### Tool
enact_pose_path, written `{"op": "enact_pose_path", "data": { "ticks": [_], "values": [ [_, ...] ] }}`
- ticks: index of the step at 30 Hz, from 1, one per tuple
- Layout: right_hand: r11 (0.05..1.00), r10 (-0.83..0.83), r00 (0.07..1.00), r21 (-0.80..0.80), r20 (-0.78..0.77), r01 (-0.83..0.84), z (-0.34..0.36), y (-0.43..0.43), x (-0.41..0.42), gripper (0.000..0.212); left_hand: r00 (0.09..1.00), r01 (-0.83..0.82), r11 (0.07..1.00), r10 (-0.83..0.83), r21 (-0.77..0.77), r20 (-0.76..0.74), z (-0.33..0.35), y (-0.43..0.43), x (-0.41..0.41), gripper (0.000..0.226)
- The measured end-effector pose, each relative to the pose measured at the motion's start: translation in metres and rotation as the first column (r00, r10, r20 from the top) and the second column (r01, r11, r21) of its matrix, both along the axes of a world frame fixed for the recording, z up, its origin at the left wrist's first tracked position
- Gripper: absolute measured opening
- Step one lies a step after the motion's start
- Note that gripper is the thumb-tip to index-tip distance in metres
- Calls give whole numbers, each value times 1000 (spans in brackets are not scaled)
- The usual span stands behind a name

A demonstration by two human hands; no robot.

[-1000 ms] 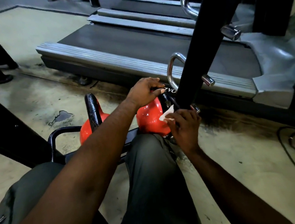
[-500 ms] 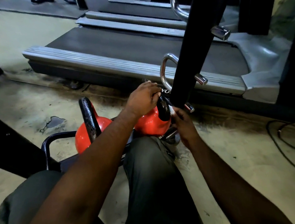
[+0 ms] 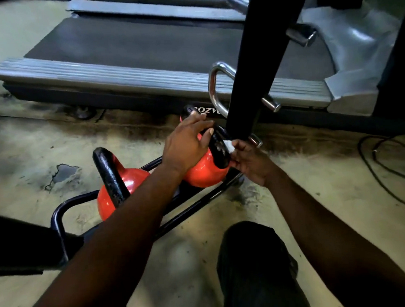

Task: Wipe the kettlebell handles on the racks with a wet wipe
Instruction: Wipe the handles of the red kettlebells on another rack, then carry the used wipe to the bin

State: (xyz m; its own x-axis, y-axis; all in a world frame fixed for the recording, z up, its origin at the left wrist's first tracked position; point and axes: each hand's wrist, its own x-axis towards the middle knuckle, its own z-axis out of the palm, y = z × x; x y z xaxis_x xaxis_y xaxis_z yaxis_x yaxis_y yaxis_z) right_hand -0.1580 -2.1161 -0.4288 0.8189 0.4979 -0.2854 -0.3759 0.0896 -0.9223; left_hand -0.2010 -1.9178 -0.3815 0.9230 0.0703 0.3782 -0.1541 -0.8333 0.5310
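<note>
Reappearing since earlier, the wet wipe (image 3: 229,147) sits pinched by the right hand (image 3: 251,166) against the racked kettlebell handle (image 3: 218,149); the left hand (image 3: 186,146) clasps the handle's top, steadying it.

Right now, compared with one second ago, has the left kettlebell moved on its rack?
No. The left kettlebell still sits by the rack's curved end rail; only the camera shifted.

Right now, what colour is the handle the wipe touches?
Black handle, above an orange-red kettlebell body; head view.
</note>
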Motion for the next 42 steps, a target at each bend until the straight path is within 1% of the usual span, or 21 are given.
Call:
{"op": "enact_pose_path", "data": {
  "ticks": [2, 4, 6, 8, 9, 11, 12, 15, 17, 19, 21, 24, 25, 26, 28, 29, 32, 34, 36, 39, 42],
  "values": [
    [993, -34, 999, -114, 4, 34, 2, 2, 2, 23, 994, -12, 1000, 13, 17, -109, 4, -3, 3, 32],
    [987, -33, 999, -159, -9, 31, 16, 1, 1, 18, 967, -23, 1000, 22, -4, -253, 23, -9, 0, 30],
    [989, -30, 996, -146, -82, 17, 34, -9, -9, 8, 940, -87, 991, 48, -99, -339, 44, -19, -22, 25],
    [995, -31, 989, -99, -147, 16, 57, -22, -23, 23, 926, -121, 975, 44, -187, -374, 63, -31, -48, 29],
    [998, -33, 983, -55, -178, 24, 71, -30, -30, 23, 904, -132, 968, 29, -215, -426, 74, -38, -60, 29],
    [998, -55, 969, 14, -242, 60, 107, -47, -48, 8, 867, -131, 962, -6, -240, -498, 98, -54, -78, 24],
    [996, -74, 963, 29, -260, 85, 124, -52, -57, 6, 858, -134, 961, -10, -242, -514, 108, -61, -84, 25],
    [984, -139, 946, 64, -293, 164, 175, -74, -93, 18, 859, -127, 967, -5, -222, -512, 153, -84, -102, 27],
    [982, -153, 938, 62, -311, 181, 213, -92, -115, 15, 844, -103, 974, -22, -202, -535, 186, -106, -111, 27],
    [969, -205, 919, 63, -338, 240, 257, -119, -137, 13, 835, -42, 978, -78, -204, -545, 228, -133, -119, 26],
    [952, -262, 902, 64, -344, 301, 299, -152, -155, 14, 818, 0, 970, -140, -243, -557, 267, -161, -121, 28],
    [923, -343, 868, 42, -359, 383, 316, -166, -176, 15, 825, 19, 957, -178, -289, -536, 284, -179, -127, 30],
    [892, -419, 831, 8, -366, 453, 374, -205, -182, 14, 801, 90, 951, -245, -295, -545, 344, -212, -122, 29],
    [864, -477, 804, -23, -354, 503, 406, -225, -191, 14, 785, 116, 947, -272, -300, -556, 377, -230, -125, 32],
    [844, -508, 785, -23, -356, 536, 413, -225, -204, 15, 789, 158, 931, -319, -328, -525, 379, -231, -129, 37],
    [837, -515, 777, -18, -362, 547, 418, -227, -203, 16, 775, 168, 931, -328, -324, -540, 376, -231, -123, 34],
    [795, -573, 724, -44, -385, 605, 451, -268, -211, 20, 750, 199, 941, -326, -274, -575, 406, -276, -117, 27],
    [788, -593, 728, -59, -344, 613, 472, -303, -215, 28, 758, 277, 928, -369, -248, -537, 425, -316, -109, 25],
    [770, -635, 731, -129, -252, 625, 488, -344, -211, 33, 745, 342, 909, -417, -237, -522, 436, -360, -98, 24],
    [690, -720, 685, -210, -110, 692, 498, -400, -208, 27, 699, 440, 865, -499, -241, -512, 445, -419, -88, 24],
    [605, -783, 622, -251, -17, 756, 510, -452, -202, 21, 651, 538, 811, -574, -231, -497, 451, -474, -73, 27]
  ]
}}
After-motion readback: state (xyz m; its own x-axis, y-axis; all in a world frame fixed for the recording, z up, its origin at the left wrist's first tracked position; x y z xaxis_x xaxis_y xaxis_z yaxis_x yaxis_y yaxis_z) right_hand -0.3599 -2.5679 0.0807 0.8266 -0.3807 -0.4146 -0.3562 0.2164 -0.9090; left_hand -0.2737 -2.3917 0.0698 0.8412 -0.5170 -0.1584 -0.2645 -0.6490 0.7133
